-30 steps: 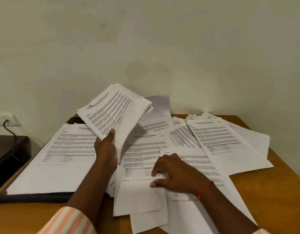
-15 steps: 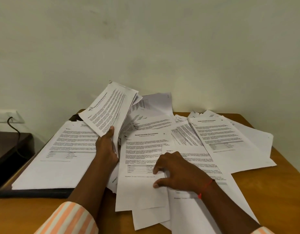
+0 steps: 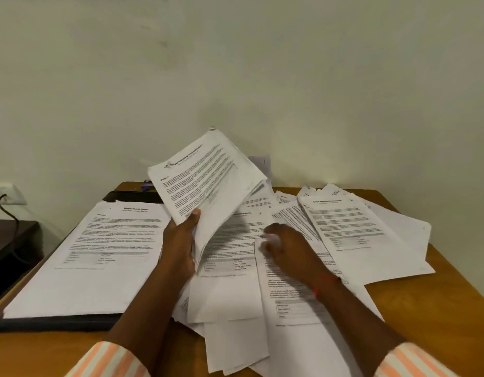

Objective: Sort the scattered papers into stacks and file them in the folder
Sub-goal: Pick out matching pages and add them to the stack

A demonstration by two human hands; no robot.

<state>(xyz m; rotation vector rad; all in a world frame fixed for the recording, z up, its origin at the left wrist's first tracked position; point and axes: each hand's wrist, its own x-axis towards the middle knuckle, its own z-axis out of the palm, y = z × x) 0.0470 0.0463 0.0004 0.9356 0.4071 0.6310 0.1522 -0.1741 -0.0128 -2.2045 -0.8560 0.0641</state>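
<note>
My left hand (image 3: 181, 246) grips a bundle of printed sheets (image 3: 208, 178) by its lower edge and holds it tilted above the table. My right hand (image 3: 287, 246) is blurred; its fingers pinch the top corner of a loose sheet (image 3: 290, 303) in the scattered pile (image 3: 230, 289). A flat stack of papers (image 3: 94, 254) lies on the dark folder (image 3: 58, 323) at the left. More printed sheets (image 3: 355, 235) fan out to the right.
The wooden table (image 3: 439, 308) ends at its right edge and meets a pale wall at the back. A dark side surface (image 3: 7, 240) with a black cable (image 3: 9, 208) and a wall socket sits at the far left.
My left hand has raised the bundle and swung it to the right. My right hand has moved from pressing on the pile to lifting the corner of one sheet.
</note>
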